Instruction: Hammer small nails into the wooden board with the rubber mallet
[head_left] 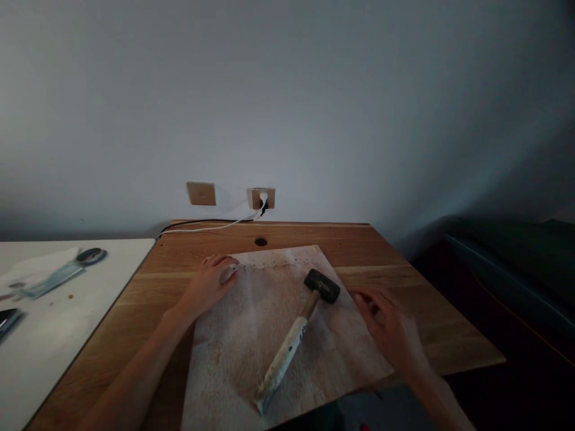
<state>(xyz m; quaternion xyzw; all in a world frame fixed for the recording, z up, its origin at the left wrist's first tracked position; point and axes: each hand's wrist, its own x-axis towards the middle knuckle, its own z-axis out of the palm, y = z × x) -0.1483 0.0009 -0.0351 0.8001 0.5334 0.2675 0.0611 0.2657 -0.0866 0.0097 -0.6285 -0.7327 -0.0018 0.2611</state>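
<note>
A wooden board (233,353) lies at an angle on the brown wooden table, with a row of small metal pieces like nails or staples (274,264) along its far edge. My left hand (211,284) rests at the board's far left corner. Its thumb and forefinger are bent close together at the left end of that row; what is between them is too small to make out. Across the board lies a mallet (287,350) with a black head and a worn, whitish handle, touched by neither hand. Beside the board's right edge, my right hand (390,329) is loosely curved, slightly blurred, with nothing visible in it.
The wooden table (381,269) meets a pale wall with a plugged-in socket (263,198); white and black cables run left from it. On the white table (76,329) at left are a roll of tape (91,256), a blue face mask (56,280) and a phone (8,321).
</note>
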